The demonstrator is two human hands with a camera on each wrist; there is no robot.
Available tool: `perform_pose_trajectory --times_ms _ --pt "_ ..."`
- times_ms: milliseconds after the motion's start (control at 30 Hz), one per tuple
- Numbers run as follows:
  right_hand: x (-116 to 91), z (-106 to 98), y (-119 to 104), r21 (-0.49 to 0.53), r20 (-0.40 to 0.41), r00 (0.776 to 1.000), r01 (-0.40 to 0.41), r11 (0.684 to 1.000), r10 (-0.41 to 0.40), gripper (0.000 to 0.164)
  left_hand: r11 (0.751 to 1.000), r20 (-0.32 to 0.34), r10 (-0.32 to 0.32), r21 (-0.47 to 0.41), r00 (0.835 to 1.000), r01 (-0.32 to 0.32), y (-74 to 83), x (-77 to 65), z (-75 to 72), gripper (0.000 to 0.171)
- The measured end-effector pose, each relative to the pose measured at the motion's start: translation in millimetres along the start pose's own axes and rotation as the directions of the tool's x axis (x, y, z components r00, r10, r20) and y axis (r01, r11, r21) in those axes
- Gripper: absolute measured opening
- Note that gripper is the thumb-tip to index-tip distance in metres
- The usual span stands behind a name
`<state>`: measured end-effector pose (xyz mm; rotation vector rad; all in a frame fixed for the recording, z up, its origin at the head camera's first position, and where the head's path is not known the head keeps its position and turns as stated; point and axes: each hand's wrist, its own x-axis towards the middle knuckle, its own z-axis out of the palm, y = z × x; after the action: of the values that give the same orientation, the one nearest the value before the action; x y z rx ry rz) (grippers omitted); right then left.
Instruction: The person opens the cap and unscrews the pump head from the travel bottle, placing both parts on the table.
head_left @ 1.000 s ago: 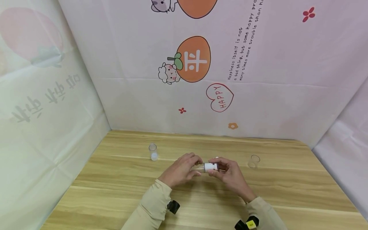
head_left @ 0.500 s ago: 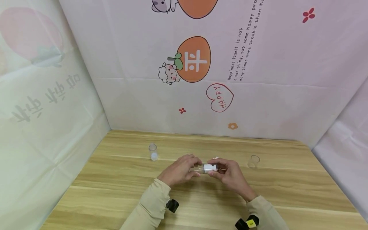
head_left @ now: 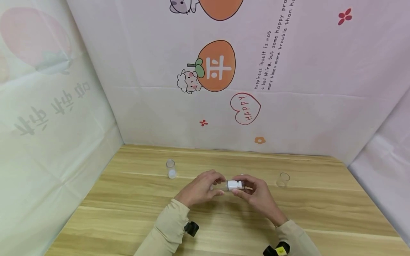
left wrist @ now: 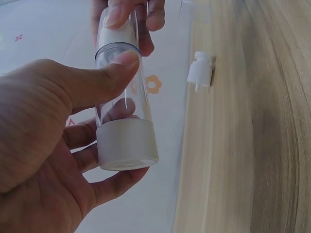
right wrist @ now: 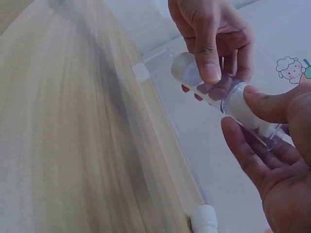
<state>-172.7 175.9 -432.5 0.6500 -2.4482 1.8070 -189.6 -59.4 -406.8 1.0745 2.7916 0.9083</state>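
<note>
A small clear pump bottle [head_left: 235,185] lies sideways between both hands, held above the table. My left hand [head_left: 202,189] grips its transparent body, thumb on one side and fingers on the other; the white base [left wrist: 127,144] shows below that thumb in the left wrist view. On the other end, my right hand [head_left: 260,195] pinches the white collar [right wrist: 240,108] with thumb and fingers. A clear part around the collar's tip is partly hidden by these fingers. Beyond the hands stands a separate white pump head [left wrist: 200,72], mostly hidden in the head view.
A clear cylinder with a white bottom [head_left: 171,170] stands at the back left of the wooden table [head_left: 128,199]. Toward the back right is a clear cap [head_left: 283,180]. Printed white cloth [head_left: 153,117] encloses the table's back and sides.
Both hands keep their grip in nearly the same spot. The bottle has shifted slightly between them, and the right fingers now cover more of the white pump head behind.
</note>
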Motion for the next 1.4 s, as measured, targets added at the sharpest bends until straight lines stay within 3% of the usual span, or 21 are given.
perform_pose_trajectory --times_ms 233,633,767,867,967,1133,1300,1400 --pt "2 -5 2 -0.023 0.044 0.999 -0.006 1.000 0.007 0.032 0.999 0.007 -0.014 0.039 1.000 0.014 -1.2 -1.7 2.6 0.034" --pt "-5 -25 2 -0.038 0.006 1.000 0.002 0.999 -0.002 0.034 0.998 -0.022 -0.056 0.033 0.998 0.057 -6.7 -7.7 5.4 0.034" --pt "-6 -34 3 -0.084 -0.021 1.000 -0.017 0.996 0.015 0.036 0.997 -0.023 -0.066 0.043 0.998 0.067 -8.0 -8.4 5.8 0.034" --pt "-6 -41 2 -0.175 -0.063 0.998 -0.039 0.984 0.028 0.035 0.996 -0.023 -0.070 0.046 0.997 0.071 -8.7 -8.5 6.6 0.033" --pt "-5 -49 0 -0.324 -0.103 0.995 -0.028 0.946 -0.006 0.034 0.996 -0.022 -0.076 0.040 0.997 0.077 -9.0 -8.5 7.6 0.033" --pt "2 -59 0 -0.564 -0.092 0.993 0.012 0.825 -0.078 0.033 0.996 -0.021 -0.083 0.028 0.996 0.084 -8.5 -8.8 9.0 0.034" --pt "10 -63 4 -0.687 -0.024 1.000 -0.018 0.726 0.003 0.032 0.996 -0.022 -0.080 0.032 0.997 0.081 -8.4 -8.6 10.3 0.034" --pt "15 -64 11 -0.711 0.008 0.998 -0.036 0.703 0.059 0.033 0.996 -0.021 -0.080 0.031 0.997 0.081 -7.7 -8.4 10.8 0.034"
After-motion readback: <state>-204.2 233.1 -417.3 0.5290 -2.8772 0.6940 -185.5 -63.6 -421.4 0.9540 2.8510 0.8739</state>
